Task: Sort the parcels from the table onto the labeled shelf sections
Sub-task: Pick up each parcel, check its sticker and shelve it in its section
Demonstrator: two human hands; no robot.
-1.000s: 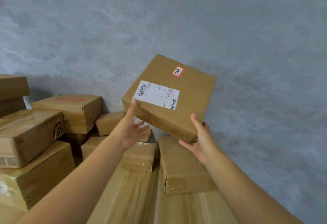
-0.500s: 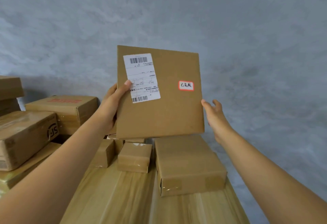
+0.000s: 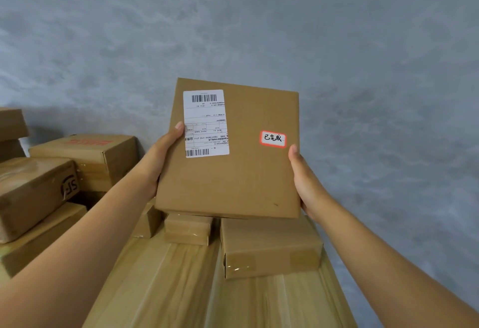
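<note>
Both hands are on one flat cardboard parcel (image 3: 230,169), held up off the worktop (image 3: 181,283) with its broad face turned toward the camera and a grey wall (image 3: 259,22) behind it. The left hand (image 3: 159,156) grips the parcel's left edge, thumb laid over the front right at the edge of the white shipping label (image 3: 205,123); the other fingers are hidden behind the box. The right hand (image 3: 302,175) grips the right edge, thumb on the front corner just below a small red-bordered sticker (image 3: 273,139) with handwritten characters, fingers wrapped round the back out of sight.

The shipping label sits on the upper left of the parcel's face, with a barcode at the top and another at the bottom, and the print looks upside down. The sticker is on the right side of the face, about mid height.

Everything else, going off the held parcel:
- Directly below its bottom edge, a taped brown box (image 3: 270,244) lies on the pale wooden worktop.
- Below and slightly left, a smaller taped box (image 3: 188,228), and left of that another small box (image 3: 149,220) partly hidden by the left forearm.
- Off to the left, a pile of bigger cartons: one with a faded red print on top (image 3: 88,156), one with a dark round logo on its side (image 3: 33,193), and one underneath that (image 3: 39,239).
- At the far left edge, another carton (image 3: 10,123) sits higher up, cut off by the frame.
</note>
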